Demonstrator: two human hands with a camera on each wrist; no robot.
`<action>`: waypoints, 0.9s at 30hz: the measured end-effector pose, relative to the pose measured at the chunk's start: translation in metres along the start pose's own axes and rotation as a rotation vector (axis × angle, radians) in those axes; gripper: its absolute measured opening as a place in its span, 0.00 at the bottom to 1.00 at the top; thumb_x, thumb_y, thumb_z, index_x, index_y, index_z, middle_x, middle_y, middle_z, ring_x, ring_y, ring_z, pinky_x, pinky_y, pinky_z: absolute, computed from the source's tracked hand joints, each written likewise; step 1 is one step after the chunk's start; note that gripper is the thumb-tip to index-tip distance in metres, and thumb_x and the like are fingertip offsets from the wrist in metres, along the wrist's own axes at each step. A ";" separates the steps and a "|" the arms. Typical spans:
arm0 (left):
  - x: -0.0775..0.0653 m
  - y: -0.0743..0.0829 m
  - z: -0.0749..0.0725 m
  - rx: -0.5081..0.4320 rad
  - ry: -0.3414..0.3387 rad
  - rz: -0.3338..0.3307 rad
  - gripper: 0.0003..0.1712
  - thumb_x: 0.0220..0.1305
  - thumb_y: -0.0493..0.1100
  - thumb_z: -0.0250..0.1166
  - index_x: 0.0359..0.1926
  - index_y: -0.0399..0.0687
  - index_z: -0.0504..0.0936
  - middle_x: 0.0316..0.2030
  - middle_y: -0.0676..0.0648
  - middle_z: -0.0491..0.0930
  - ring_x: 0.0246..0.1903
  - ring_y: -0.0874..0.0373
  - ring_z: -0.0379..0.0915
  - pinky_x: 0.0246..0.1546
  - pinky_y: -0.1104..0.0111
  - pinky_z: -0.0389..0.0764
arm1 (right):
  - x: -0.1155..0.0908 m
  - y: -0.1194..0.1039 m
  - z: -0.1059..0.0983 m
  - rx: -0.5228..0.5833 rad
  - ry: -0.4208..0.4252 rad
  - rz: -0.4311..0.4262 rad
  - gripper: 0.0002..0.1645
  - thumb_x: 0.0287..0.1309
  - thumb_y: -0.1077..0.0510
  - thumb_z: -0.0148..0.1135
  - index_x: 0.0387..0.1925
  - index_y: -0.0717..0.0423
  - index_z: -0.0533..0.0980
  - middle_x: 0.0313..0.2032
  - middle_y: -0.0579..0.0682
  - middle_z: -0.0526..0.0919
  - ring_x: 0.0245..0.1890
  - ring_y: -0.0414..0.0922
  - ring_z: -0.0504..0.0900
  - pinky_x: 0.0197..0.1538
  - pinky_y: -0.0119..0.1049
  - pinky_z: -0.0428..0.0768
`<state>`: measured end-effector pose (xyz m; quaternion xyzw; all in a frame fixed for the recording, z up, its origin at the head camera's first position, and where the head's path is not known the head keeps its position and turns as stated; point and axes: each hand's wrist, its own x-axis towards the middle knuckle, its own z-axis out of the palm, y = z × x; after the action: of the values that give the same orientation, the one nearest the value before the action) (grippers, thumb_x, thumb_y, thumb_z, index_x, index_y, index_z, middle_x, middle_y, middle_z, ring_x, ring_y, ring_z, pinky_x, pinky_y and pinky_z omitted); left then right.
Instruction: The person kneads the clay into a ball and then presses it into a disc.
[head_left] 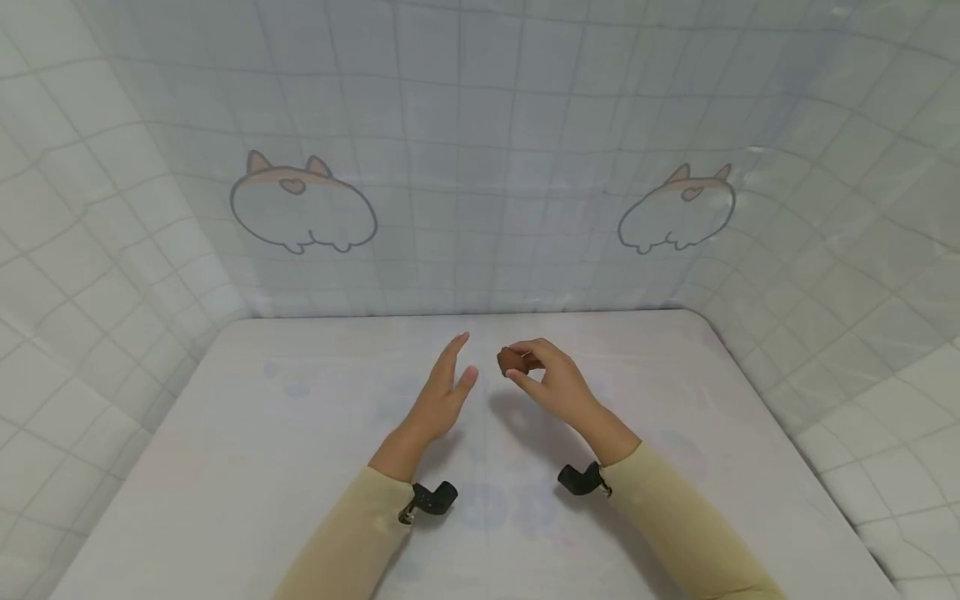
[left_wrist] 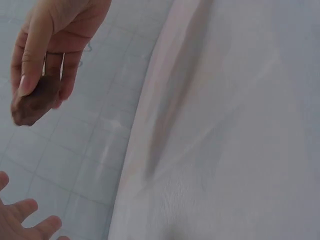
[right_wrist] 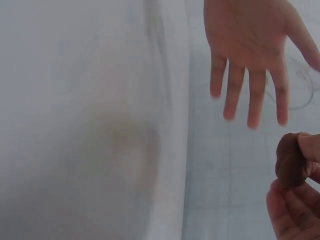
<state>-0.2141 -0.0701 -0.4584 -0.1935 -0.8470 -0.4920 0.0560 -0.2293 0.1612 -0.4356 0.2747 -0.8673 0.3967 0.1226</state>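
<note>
Between thumb and fingers, the right hand (head_left: pixel 558 382) pinches a small brown lump (head_left: pixel 511 361) above the table. In the right wrist view the lump (right_wrist: pixel 291 161) looks smooth and rounded with a dent in its side; its exact kind does not show. The left hand (head_left: pixel 441 392) is held up just left of it, apart from the lump, palm turned toward it and fingers straight. Nothing is in the left hand (right_wrist: pixel 247 40), whose fingers are spread in the right wrist view. The left wrist view shows the lump (left_wrist: pixel 36 102) under the right thumb.
A pale cloth with faint prints covers the table (head_left: pixel 300 450). Behind it hangs a white gridded sheet (head_left: pixel 480 167) with two cartoon animal drawings, and similar sheets enclose the left and right sides. Both sleeves carry a small black wrist camera (head_left: pixel 435 498).
</note>
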 end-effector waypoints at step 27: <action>0.010 0.019 0.031 -0.954 0.107 -0.001 0.49 0.71 0.75 0.26 0.79 0.48 0.42 0.79 0.48 0.43 0.76 0.44 0.43 0.67 0.49 0.64 | -0.007 -0.035 0.045 0.092 0.023 -0.166 0.24 0.60 0.60 0.72 0.56 0.59 0.76 0.47 0.50 0.81 0.46 0.43 0.82 0.49 0.34 0.81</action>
<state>-0.2133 -0.0325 -0.4555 -0.1715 -0.5226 -0.8351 0.0043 -0.2026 0.1113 -0.4462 0.3464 -0.8209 0.4277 0.1524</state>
